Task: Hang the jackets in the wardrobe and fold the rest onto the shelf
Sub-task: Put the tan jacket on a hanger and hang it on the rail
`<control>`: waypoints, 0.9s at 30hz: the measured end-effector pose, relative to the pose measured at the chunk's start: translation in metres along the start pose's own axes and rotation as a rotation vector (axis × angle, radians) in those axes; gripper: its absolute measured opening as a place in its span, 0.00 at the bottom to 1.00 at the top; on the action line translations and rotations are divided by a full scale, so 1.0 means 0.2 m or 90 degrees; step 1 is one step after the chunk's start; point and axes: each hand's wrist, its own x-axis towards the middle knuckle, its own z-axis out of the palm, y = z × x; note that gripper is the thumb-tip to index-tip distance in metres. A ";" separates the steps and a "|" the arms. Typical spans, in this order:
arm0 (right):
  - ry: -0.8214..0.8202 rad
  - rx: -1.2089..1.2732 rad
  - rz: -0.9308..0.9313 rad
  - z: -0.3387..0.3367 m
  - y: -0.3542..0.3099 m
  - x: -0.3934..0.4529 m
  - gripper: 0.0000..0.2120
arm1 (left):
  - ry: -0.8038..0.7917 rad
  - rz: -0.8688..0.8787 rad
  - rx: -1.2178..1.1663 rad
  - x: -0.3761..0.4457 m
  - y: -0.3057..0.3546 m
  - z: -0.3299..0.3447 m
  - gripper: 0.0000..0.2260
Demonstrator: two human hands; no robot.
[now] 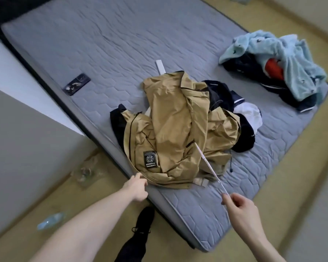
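Left hand pinches the tan jacket hem; right hand grips a white hanger that may snag inside the fabric.

Jacket on mattress, near its near edge. Second clothes heap far right on mattress. Phone left of jacket, by mattress left edge. Left hand at jacket's near-left hem; right hand near right, holding hanger that reaches into jacket.
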 end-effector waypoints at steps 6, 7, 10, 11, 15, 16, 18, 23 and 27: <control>0.037 0.068 0.082 0.23 0.12 0.32 0.18 | -0.095 0.034 0.149 0.53 0.10 0.23 0.24; 0.045 0.078 0.097 0.27 0.15 0.34 0.18 | -0.111 0.024 0.192 0.58 0.09 0.27 0.25; 0.054 0.090 0.124 0.33 0.22 0.37 0.18 | -0.129 -0.005 0.298 0.69 0.07 0.33 0.30; 0.054 0.096 0.134 0.34 0.23 0.36 0.18 | -0.120 0.001 0.306 0.69 0.07 0.33 0.30; 0.058 0.119 0.162 0.33 0.22 0.27 0.17 | 0.032 0.126 0.181 0.51 0.09 0.19 0.12; 0.061 0.126 0.162 0.31 0.20 0.22 0.17 | 0.081 0.143 0.113 0.42 0.10 0.14 0.11; 0.064 0.143 0.157 0.26 0.15 0.13 0.16 | 0.146 0.151 0.007 0.21 0.13 0.02 0.13; 0.047 0.187 0.064 0.03 -0.01 -0.17 0.15 | 0.198 0.163 -0.194 -0.41 0.23 -0.31 0.21; -0.011 0.138 -0.095 -0.16 -0.12 -0.38 0.10 | 0.267 0.167 -0.344 -0.88 0.31 -0.52 0.17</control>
